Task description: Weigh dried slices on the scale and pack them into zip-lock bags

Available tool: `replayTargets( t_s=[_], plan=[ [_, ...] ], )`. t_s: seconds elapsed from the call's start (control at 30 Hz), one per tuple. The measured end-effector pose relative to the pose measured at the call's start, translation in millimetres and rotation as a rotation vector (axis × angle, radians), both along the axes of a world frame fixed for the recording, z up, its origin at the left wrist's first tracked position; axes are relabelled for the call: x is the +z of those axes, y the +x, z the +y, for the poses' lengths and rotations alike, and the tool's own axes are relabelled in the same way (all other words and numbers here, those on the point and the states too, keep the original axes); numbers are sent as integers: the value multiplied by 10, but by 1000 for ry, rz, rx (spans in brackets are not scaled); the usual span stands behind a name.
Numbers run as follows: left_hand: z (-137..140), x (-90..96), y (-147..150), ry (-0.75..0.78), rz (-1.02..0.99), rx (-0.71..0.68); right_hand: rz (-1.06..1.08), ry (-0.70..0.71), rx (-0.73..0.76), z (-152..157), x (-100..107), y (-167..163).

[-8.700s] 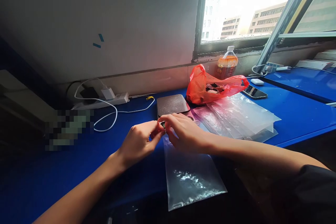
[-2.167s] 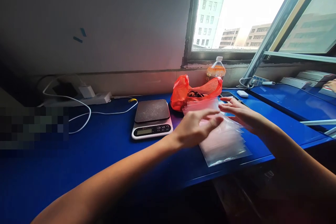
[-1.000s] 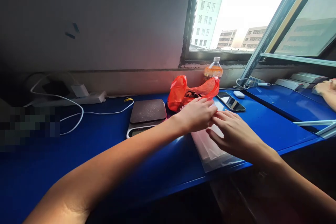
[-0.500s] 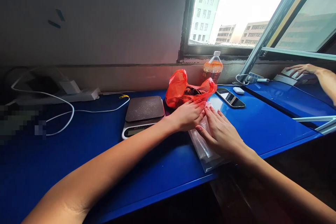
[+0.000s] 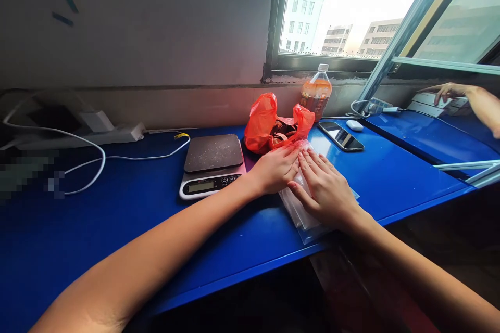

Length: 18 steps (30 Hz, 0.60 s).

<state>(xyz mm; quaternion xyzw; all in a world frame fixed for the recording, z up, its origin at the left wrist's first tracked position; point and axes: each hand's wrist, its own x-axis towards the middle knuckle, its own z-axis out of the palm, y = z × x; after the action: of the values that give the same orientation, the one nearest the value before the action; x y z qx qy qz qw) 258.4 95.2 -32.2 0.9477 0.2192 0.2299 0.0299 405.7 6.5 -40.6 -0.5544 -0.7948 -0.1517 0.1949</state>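
My left hand (image 5: 275,167) reaches across in front of a red plastic bag (image 5: 261,124), its fingers stretched out flat at the top of some clear plastic bags (image 5: 302,218). Beside it, my right hand (image 5: 326,184) lies flat on the same clear bags with fingers extended. The fingertips of both hands come close together. Brown pieces (image 5: 283,130) show in the open mouth of the red bag; what they are I cannot make out. A kitchen scale (image 5: 214,155) with a dark platform stands left of my left hand, its platform bare but for pale specks.
Behind the red bag stands a drink bottle (image 5: 317,92). A phone (image 5: 342,136) and a white earbud case (image 5: 354,125) lie to the right. A power strip (image 5: 125,135) and white cable (image 5: 156,158) are at left. Another person's hand (image 5: 449,91) rests by white boxes (image 5: 427,104) at far right.
The view has shifted slightly, so the scene sits higher. The red bag's right side has drawn inward, showing more of its contents. My hands stay flat on the clear bags; the other person's fingers have moved.
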Motion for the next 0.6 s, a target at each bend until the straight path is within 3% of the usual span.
replayTargets(
  t_s=[0.23, 0.37, 0.47, 0.6],
  plan=[
    [-89, 55, -12, 39, -125, 143, 59, -38, 71, 43, 15, 75],
    [-307, 220, -209, 92, -197, 201, 136, 77, 122, 74, 402, 130],
    [-597, 256, -541, 146, -208, 114, 260, 208, 158, 170, 777, 56],
    [-935, 197, -1087, 237, -50, 1, 239, 18, 334, 517, 994, -166]
  ],
)
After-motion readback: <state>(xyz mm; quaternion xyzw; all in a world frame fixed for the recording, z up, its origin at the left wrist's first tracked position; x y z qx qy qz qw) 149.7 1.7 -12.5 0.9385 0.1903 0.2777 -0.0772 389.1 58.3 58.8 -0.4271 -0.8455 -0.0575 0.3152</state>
